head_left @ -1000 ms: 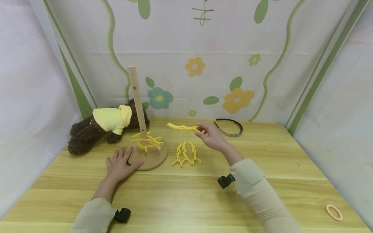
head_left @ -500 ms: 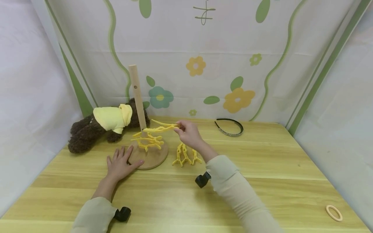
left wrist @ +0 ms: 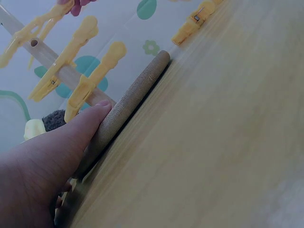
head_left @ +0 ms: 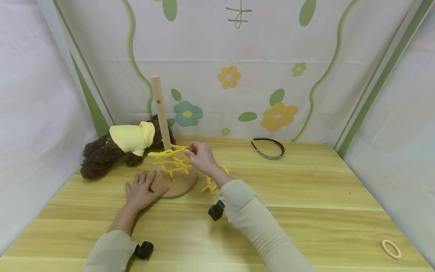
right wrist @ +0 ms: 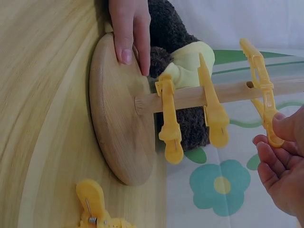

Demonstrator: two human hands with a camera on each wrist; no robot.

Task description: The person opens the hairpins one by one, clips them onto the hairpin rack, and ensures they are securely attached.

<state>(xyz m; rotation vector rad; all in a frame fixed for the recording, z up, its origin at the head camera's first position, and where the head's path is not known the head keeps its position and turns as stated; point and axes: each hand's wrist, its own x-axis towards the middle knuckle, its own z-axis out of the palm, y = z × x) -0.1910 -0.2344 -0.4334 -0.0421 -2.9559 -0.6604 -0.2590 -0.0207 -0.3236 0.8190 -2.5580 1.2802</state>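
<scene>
A wooden post (head_left: 158, 96) rises from a round wooden base (head_left: 180, 189). My right hand (head_left: 202, 158) pinches the handle end of a yellow hair clip (right wrist: 259, 78) between thumb and fingers. The parted arms of that clip lie on either side of the post. Lower down, a second yellow clip (right wrist: 215, 111) and a third yellow clip (right wrist: 171, 128) sit across the post. My left hand (head_left: 140, 194) rests at the left of the base, fingers spread and thumb pressing on its edge. Loose yellow clips (head_left: 209, 186) lie on the table, partly hidden by my right arm.
Behind the left hand, a brown plush toy (head_left: 98, 160) in a yellow top lies against the floral backdrop. A black headband (head_left: 272, 155) is at the back right. Near the front right edge of the wooden table (head_left: 323, 219) lies a small pale ring (head_left: 391, 249).
My right hand has moved left with the hair clip, bringing it from open air to the post. The clip's arms have spread apart. The left hand stays in place.
</scene>
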